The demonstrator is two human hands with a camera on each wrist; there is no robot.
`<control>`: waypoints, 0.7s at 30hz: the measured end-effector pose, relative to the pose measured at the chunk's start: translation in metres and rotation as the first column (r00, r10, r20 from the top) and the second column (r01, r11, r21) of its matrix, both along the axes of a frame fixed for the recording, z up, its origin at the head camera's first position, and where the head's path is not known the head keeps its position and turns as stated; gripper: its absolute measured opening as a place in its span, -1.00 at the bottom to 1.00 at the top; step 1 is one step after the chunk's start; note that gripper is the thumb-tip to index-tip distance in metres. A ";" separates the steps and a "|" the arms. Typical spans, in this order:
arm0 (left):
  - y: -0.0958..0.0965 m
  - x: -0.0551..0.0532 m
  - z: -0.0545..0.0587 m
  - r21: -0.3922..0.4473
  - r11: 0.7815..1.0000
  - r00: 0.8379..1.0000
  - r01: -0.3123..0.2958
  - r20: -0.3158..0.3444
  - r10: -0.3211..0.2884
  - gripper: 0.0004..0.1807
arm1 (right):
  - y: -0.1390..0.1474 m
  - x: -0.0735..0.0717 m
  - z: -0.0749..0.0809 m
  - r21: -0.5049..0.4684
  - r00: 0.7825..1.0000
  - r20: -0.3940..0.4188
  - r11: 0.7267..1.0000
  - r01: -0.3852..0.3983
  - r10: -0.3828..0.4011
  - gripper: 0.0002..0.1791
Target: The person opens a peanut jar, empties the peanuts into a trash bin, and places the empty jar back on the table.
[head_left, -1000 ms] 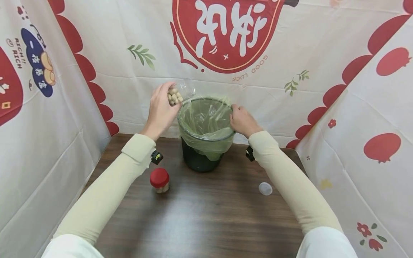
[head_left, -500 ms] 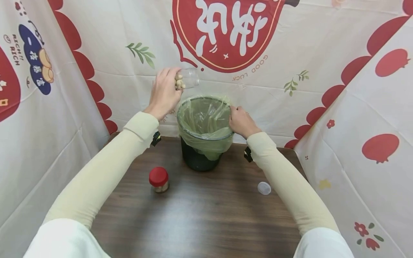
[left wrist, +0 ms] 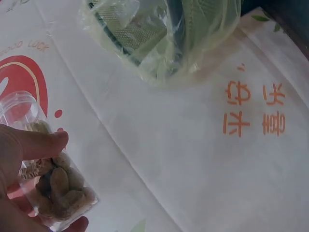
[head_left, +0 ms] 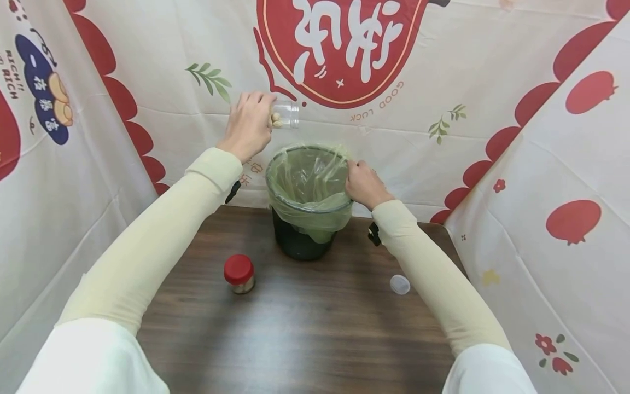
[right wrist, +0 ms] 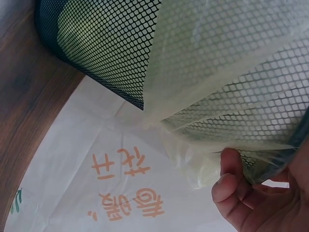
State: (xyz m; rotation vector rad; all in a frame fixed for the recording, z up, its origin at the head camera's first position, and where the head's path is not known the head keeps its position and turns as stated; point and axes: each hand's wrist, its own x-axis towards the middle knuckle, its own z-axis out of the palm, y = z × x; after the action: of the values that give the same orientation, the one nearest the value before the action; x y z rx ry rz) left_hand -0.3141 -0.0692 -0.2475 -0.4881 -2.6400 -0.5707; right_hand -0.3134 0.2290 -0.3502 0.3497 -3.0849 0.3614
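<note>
My left hand (head_left: pixel 248 125) grips a small clear jar (head_left: pixel 287 112), raised above the left side of the bin. The jar lies on its side, its mouth to the right and no lid on it. Brown, nut-like pieces (left wrist: pixel 60 188) fill its lower part in the left wrist view. At the right of the dark mesh wastebasket (head_left: pixel 300 243), my right hand (head_left: pixel 366 183) holds the rim, fingers curled over it and the liner. A thin pale green bag (head_left: pixel 320 221) lines the bin and folds down over its outside.
A second jar with a red lid (head_left: pixel 239 269) stands on the brown wooden table (head_left: pixel 305 328), left of the bin. A small round translucent lid (head_left: pixel 400 284) lies to the right, near my right forearm. Printed cloth (head_left: pixel 162 71) hangs behind and on both sides.
My left hand has risen with the jar, which has turned from a slant to nearly level. My right hand keeps its hold on the rim. The head view has shifted slightly.
</note>
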 end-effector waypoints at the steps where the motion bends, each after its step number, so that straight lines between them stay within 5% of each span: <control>1: 0.001 -0.001 0.000 -0.012 1.000 1.000 0.004 -0.008 -0.004 -0.39 | 0.000 0.000 0.000 -0.003 1.000 0.000 1.000 0.002 -0.002 -0.38; 11: 0.004 -0.004 -0.002 -0.158 0.987 0.996 0.017 -0.079 -0.030 -0.40 | -0.001 0.001 0.000 -0.009 1.000 0.012 1.000 0.027 -0.027 -0.38; 21: 0.005 -0.007 -0.013 -0.354 0.935 0.980 0.031 -0.173 -0.098 -0.47 | -0.001 0.003 0.001 -0.016 0.999 0.018 0.999 0.036 -0.035 -0.37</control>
State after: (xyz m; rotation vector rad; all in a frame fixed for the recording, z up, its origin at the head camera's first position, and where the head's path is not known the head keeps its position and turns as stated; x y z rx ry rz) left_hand -0.3209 -0.0639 -0.2605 -0.6983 -2.5534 -0.0608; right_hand -0.3107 0.2276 -0.3494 0.2926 -3.0990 0.3902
